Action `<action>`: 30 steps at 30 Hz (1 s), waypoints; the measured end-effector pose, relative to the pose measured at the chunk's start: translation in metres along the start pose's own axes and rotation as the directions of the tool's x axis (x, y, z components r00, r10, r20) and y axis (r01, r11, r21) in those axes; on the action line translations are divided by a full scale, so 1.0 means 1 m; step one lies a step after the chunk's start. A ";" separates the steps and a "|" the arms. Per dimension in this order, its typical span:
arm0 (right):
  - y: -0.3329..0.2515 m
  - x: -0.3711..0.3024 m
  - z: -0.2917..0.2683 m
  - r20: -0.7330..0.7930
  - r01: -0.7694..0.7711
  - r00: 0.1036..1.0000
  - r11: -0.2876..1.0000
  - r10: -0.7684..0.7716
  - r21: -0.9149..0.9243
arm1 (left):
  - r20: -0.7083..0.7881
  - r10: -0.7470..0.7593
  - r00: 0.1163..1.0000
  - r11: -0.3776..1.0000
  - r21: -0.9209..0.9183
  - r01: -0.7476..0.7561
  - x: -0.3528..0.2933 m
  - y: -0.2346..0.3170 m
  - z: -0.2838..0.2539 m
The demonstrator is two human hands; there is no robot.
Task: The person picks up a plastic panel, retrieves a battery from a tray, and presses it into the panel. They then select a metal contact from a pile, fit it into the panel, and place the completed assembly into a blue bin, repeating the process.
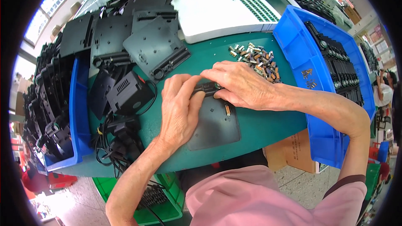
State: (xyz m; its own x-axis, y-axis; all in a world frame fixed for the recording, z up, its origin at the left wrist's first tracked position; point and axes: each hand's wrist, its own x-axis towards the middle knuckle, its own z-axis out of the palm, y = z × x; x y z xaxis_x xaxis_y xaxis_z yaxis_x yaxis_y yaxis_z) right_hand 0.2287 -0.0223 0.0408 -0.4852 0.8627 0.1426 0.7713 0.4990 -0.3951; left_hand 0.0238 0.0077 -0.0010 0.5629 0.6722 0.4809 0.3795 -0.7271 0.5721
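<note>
A flat black plastic panel [214, 126] lies on the green tabletop in front of me, its ridged, tube-like edge facing away. My left hand [179, 106] is closed on the left part of that edge, thumb and fingers pressed to it. At the right end of the same edge, my right hand [240, 84] pinches with thumb and fingers; whether a small part is between them is hidden. One small copper-coloured metal component [227, 110] rests on the panel below my right hand. Beyond that hand spreads a loose pile of small metal components [260, 60].
Similar black panels [153, 44] are stacked at the far left, above a black boxy device [129, 94] with cables. A blue bin [76, 113] of black parts stands left, another blue bin [293, 46] right. A white slotted tray [209, 10] lies at the back.
</note>
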 end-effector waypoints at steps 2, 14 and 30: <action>0.006 -0.005 -0.001 0.024 -0.030 0.999 0.998 0.032 -0.056 | -0.035 -0.062 0.997 0.994 -0.090 0.059 0.002 0.005 0.003; 0.016 -0.046 -0.100 -0.235 -0.137 0.966 0.984 0.108 -0.112 | -0.114 -0.198 0.974 0.954 -0.250 0.164 -0.008 -0.007 -0.003; 0.060 -0.276 -0.227 -0.651 -0.859 0.421 0.508 0.632 -0.063 | -0.062 -0.186 0.981 0.963 -0.208 0.169 -0.009 -0.021 -0.002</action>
State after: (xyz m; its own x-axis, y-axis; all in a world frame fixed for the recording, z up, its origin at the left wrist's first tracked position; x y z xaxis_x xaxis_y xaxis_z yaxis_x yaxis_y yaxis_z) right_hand 0.5021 -0.2119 0.1842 0.5510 0.7319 0.4009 0.8345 -0.4822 -0.2665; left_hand 0.0095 0.0166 -0.0164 0.4356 0.8030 0.4067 0.3081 -0.5576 0.7708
